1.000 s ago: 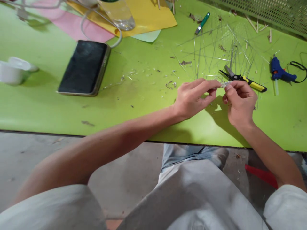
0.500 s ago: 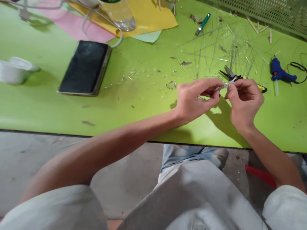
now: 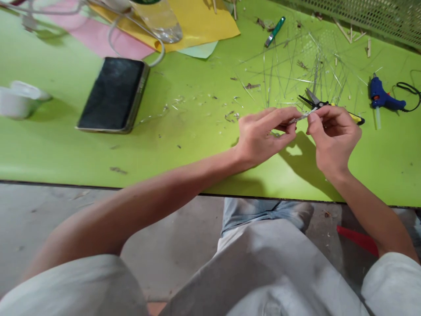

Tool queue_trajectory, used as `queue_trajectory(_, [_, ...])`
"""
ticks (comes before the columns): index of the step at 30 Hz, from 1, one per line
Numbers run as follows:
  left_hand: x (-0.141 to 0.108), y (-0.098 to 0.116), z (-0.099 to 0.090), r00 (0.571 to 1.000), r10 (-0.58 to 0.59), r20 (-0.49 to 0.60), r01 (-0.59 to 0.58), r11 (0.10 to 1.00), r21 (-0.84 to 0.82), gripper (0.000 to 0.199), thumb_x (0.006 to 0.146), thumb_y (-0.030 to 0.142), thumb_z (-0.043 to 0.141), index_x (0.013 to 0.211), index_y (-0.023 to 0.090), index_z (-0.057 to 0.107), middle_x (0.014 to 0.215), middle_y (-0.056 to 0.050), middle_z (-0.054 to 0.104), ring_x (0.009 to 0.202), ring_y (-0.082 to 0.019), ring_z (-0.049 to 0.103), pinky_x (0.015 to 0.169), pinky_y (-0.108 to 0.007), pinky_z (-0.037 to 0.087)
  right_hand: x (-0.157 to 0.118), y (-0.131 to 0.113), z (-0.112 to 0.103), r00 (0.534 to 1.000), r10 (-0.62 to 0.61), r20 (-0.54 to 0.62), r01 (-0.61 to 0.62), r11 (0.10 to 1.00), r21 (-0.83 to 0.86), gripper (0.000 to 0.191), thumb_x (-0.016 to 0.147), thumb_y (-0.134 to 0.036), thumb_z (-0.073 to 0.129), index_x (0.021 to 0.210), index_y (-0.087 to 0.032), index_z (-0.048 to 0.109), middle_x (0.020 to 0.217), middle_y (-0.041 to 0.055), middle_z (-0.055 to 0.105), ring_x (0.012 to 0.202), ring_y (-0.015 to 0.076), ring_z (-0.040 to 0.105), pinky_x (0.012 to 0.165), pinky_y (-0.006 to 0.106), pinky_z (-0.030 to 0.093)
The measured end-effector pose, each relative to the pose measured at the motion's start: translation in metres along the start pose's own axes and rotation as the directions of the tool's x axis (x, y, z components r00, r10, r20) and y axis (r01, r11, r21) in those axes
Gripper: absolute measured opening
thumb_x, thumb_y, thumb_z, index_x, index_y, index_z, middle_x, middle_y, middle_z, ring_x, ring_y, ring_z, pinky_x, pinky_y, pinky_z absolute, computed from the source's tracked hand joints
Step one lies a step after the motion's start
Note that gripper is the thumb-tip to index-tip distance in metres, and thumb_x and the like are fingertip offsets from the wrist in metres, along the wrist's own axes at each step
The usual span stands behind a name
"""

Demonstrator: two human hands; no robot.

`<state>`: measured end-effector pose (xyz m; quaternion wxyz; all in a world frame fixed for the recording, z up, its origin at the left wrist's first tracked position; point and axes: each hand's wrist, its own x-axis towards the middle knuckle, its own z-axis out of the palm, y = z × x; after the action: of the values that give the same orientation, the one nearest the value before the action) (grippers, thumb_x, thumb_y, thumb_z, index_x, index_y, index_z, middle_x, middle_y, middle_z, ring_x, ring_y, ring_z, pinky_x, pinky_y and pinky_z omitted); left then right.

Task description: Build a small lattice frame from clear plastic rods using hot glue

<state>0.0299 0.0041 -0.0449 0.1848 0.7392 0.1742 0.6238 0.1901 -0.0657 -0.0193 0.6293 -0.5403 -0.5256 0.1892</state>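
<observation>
My left hand (image 3: 263,135) and my right hand (image 3: 333,140) meet above the green table (image 3: 204,153). Between their fingertips they pinch a thin, clear, shiny strip (image 3: 301,117), probably hot glue, though the material is hard to tell. Just beyond my right hand lie black-and-yellow handled snips (image 3: 324,104), with part of the handle hidden behind my fingers. Many fine clear strands (image 3: 296,66) are scattered across the table beyond both hands.
A blue hot glue gun (image 3: 381,100) with a black cord lies at the right. A dark smartphone (image 3: 112,94), white cup (image 3: 18,100), clear glass (image 3: 158,22), and coloured paper sheets (image 3: 184,26) sit to the left and back. A green-handled tool (image 3: 274,31) and perforated green mesh (image 3: 368,17) lie beyond.
My hands have shifted slightly left and stay close together, still pinching the clear strip. The view has tilted a little; the table objects otherwise look unchanged.
</observation>
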Motion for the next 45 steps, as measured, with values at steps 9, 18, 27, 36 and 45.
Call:
queue_trajectory(9, [-0.002,0.012,0.003,0.972,-0.235,0.005,0.229,0.943,-0.243,0.032,0.094,0.006,0.08,0.121,0.024,0.083,0.09,0.004,0.088,0.077,-0.01,0.086,0.073,-0.013,0.069,0.005,-0.002,-0.009,0.945,-0.322,0.048,0.31,0.845,-0.436,0.015,0.11,-0.046,0.076,0.117,-0.034,0.081,0.108,0.009,0.086,0.105,0.0294,0.082,0.097,0.054,0.073])
queue_trajectory(18, [0.003,0.017,-0.002,0.991,-0.133,-0.025,0.124,0.968,-0.22,0.032,0.092,0.004,0.078,0.119,0.021,0.083,0.094,0.002,0.09,0.075,-0.011,0.086,0.076,-0.016,0.073,0.014,-0.007,-0.01,0.728,-0.682,0.072,0.64,0.637,-0.429,0.012,0.109,-0.024,0.078,0.116,-0.032,0.083,0.104,0.0029,0.087,0.094,0.0231,0.085,0.087,0.044,0.07])
queue_trajectory(27, [0.003,0.011,-0.007,0.996,-0.088,0.011,0.089,0.981,-0.175,0.028,0.095,0.008,0.075,0.118,0.021,0.086,0.097,0.0,0.089,0.075,-0.009,0.083,0.073,-0.014,0.071,0.01,-0.011,-0.01,0.822,-0.566,0.067,0.558,0.777,-0.29,0.007,0.107,-0.033,0.081,0.112,-0.034,0.085,0.109,0.0034,0.086,0.102,0.0264,0.085,0.096,0.052,0.074])
queue_trajectory(36, [-0.001,0.013,-0.006,0.921,-0.339,0.192,0.386,0.855,-0.347,0.016,0.106,0.03,0.08,0.121,0.025,0.084,0.095,-0.001,0.089,0.077,-0.013,0.086,0.073,-0.022,0.074,0.013,-0.024,-0.01,0.996,-0.055,0.069,0.057,0.998,-0.021,0.044,0.087,-0.072,0.096,0.104,-0.036,0.077,0.104,0.0017,0.082,0.105,0.0257,0.081,0.102,0.049,0.071])
queue_trajectory(45, [-0.003,0.008,-0.004,0.872,-0.383,0.307,0.49,0.693,-0.529,0.033,0.105,0.051,0.086,0.119,0.022,0.08,0.101,-0.004,0.09,0.082,-0.018,0.089,0.079,-0.029,0.078,0.018,-0.003,-0.014,0.96,0.14,0.243,-0.171,0.979,0.109,0.053,0.085,-0.082,0.091,0.101,-0.033,0.078,0.1,0.0005,0.081,0.093,0.0231,0.082,0.087,0.047,0.074])
